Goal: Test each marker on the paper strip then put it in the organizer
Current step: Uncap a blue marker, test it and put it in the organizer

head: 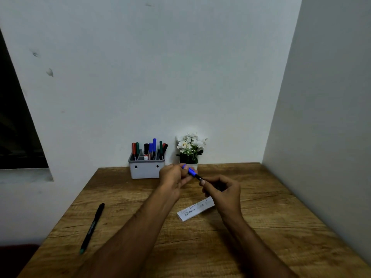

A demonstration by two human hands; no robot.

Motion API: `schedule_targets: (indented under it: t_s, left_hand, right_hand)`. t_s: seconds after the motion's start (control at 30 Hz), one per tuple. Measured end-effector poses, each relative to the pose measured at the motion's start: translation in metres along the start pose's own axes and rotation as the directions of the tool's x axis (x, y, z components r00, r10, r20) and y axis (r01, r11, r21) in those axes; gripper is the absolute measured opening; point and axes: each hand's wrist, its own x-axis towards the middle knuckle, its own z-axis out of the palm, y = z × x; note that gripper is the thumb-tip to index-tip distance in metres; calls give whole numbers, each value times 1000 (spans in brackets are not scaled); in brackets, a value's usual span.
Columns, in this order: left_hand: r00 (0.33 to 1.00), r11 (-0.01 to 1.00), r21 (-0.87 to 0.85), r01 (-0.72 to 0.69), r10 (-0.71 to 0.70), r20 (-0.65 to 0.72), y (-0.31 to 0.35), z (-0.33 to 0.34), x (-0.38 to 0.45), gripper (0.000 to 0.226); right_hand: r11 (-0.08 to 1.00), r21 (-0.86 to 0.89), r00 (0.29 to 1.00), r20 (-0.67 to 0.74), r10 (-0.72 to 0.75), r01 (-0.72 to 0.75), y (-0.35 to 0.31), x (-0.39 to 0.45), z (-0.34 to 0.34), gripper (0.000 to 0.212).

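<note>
Two bare hands meet above the middle of a wood-grain desk (261, 227), sharing one marker (197, 176). The left hand (173, 177) curls its fingers around the blue cap end; the right hand (224, 192) grips the dark barrel, and whether cap and barrel are joined cannot be told. Both forearms reach in from the desk's near edge. One white paper strip (195, 211), flat and rectangular with handwriting on it, lies just below the hands. One slim black pen (92, 228) with a green tip lies near the left edge. At the far edge stands one grey plastic organizer (146, 169) holding about eight markers (red, green, black, blue), beside one potted white flower plant (190, 147).
</note>
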Motion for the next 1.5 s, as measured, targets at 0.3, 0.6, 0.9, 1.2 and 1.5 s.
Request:
schedule_targets:
  t_s: [0.3, 0.6, 0.9, 1.2, 1.5]
  left_hand:
    - [980, 978, 69, -195, 197, -25, -5, 9, -2, 24]
    - [960, 952, 123, -279, 281, 1, -3, -2, 1, 33]
    - [893, 820, 413, -395, 449, -38, 18, -44, 14, 36]
    - [674, 519, 693, -500, 736, -66, 80, -89, 32, 29]
    - [555, 454, 713, -533, 824, -110, 136, -102, 68, 28]
  right_hand:
    - [995, -23, 994, -52, 91, -92, 7, 6, 5, 12]
    - [999, -19, 998, 32, 48, -47, 3, 13, 18, 8]
    - [898, -406, 957, 285, -55, 173, 13, 17, 57, 14]
    - [695, -562, 838, 535, -108, 448, 13, 27, 87, 37]
    - [663, -553, 784, 615, -85, 505, 22, 28, 119, 44]
